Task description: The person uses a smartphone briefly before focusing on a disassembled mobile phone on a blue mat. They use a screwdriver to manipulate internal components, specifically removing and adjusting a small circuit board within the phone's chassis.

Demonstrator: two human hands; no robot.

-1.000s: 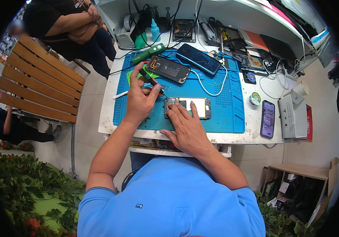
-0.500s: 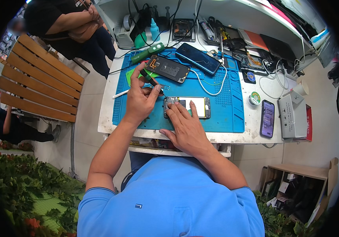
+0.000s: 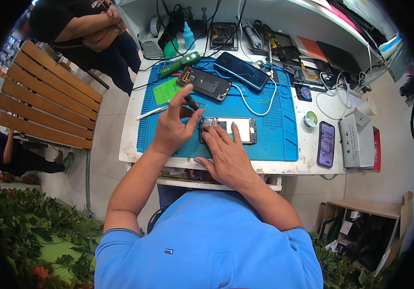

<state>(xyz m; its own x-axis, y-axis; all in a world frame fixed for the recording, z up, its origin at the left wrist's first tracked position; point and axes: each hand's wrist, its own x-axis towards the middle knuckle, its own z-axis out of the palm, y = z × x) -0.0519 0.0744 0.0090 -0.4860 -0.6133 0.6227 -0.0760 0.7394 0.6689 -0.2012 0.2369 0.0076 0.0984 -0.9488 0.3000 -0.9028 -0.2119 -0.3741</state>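
My left hand (image 3: pixel 172 129) is closed around a small screwdriver (image 3: pixel 191 102) with a dark handle, held by thumb and fingers. Its lower end is at the upper left of an opened phone (image 3: pixel 245 132), though the tip is too small to make out. Fingers stretched and apart, my right hand (image 3: pixel 229 155) rests flat on the phone and covers part of its inside. The phone lies sideways on a blue work mat (image 3: pixel 274 149). Just beyond it are a removed phone back frame (image 3: pixel 207 84) and a dark blue phone (image 3: pixel 241 71).
A white pen-like tool (image 3: pixel 151 112) and a green card (image 3: pixel 165 91) lie to the left. Farther back are a green handheld tool (image 3: pixel 180 64) and a blue bottle (image 3: pixel 188 36). At the right are a lit phone (image 3: pixel 326 144), a round tub (image 3: pixel 311 119) and a white box (image 3: pixel 356 142). A person (image 3: pixel 91 36) stands far left.
The screwdriver has tipped more upright, and my left fingers have shifted right around its top, uncovering more of the green card. My right hand and the opened phone have stayed put.
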